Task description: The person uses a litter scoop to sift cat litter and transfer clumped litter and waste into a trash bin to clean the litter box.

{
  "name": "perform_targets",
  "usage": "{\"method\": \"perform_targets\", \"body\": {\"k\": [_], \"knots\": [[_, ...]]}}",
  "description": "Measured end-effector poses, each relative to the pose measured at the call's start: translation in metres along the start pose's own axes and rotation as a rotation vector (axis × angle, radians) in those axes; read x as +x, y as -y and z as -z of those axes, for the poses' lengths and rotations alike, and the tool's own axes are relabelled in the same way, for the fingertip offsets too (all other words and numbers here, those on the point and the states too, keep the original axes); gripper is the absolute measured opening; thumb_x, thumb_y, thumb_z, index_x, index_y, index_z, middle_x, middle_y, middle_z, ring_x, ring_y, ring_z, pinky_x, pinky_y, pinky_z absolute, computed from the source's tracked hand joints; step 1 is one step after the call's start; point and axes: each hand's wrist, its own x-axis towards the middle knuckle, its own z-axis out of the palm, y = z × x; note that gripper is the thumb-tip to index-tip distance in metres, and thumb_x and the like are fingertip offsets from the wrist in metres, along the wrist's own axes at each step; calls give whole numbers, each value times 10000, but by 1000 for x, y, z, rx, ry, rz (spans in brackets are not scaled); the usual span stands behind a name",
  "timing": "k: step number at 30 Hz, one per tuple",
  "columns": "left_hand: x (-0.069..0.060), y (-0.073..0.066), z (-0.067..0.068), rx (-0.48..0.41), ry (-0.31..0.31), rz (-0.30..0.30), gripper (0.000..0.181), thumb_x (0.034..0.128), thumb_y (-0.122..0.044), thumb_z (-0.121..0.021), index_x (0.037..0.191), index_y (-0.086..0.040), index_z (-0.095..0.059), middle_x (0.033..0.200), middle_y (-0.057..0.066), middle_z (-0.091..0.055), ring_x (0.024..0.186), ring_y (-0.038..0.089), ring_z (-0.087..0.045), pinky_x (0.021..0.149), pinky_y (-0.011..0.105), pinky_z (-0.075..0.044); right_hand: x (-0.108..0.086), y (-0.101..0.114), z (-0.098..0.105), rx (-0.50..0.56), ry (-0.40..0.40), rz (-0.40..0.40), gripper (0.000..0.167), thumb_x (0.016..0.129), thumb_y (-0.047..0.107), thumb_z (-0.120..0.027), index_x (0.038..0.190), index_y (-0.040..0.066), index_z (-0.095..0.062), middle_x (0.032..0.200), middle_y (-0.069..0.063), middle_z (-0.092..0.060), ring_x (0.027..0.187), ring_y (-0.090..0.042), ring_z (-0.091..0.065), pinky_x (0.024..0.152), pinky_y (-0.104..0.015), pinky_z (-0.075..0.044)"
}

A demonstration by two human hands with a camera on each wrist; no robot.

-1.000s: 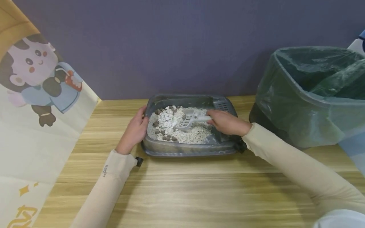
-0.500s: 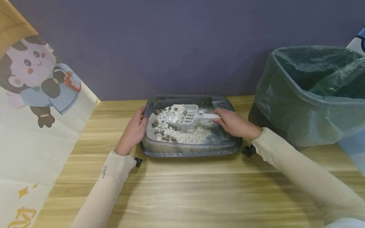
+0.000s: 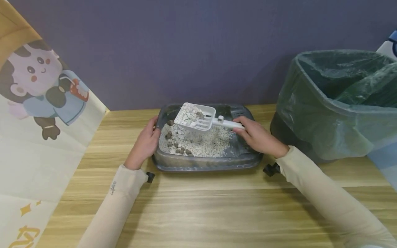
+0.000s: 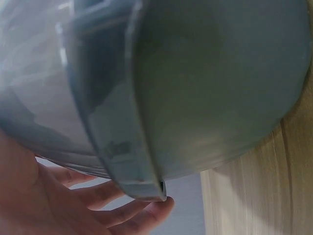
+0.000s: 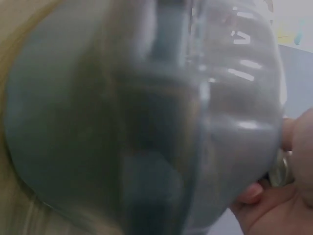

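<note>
In the head view, the white slotted scoop (image 3: 209,119) has risen out of the litter (image 3: 214,143) during the last second and now stands raised above the grey tray (image 3: 201,163). One second ago its head was set in the bed; half a second ago it was level with the heap at the left end. The scooped load (image 3: 187,113), pale granules with at least one brown lump, sits toward the front edge; the slots nearer the handle are partly uncovered. The right hand (image 3: 260,137) pinches the handle near its end. The left hand (image 3: 142,143) grips the left end of the tray, its position essentially unchanged; the left wrist view shows its fingertips at the lip. The right wrist view is blurred and adds little about the grasp. The tray rests on the counter (image 3: 201,206), with the bin, lined with a green bag (image 3: 335,127), standing to its right. Assessment: the lift separates this load from the bed, and the left hand probably serves to steady the tray. Scooping is judged incomplete, since brown clumps (image 3: 182,151) remain along the left and front of the litter. Caution: a load so far forward could spill if the front edge dips.
</note>
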Motion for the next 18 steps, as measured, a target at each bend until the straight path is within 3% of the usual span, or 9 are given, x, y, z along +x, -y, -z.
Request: {"method": "perform_targets", "body": {"k": [9,18], "knots": [[0,-1,0,8,-9,4,509,1007,-233,-301,1488,-76,-245,1454,182,-363,1252,362,-432,1016,502,-360,-3,0,-6,45,-105,79,282,991,178,-486,1246,58,-470,861,-22,-518,604,-147,-425,525,-308,-388],[0,-2,0,6,-3,17,511,1013,-246,-293,1492,-78,-238,1470,176,-340,1268,366,-412,1042,502,-329,-4,2,-5,59,-127,129,228,997,171,-474,1207,86,-502,814,1,-496,562,-126,-399,497,-290,-373]]}}
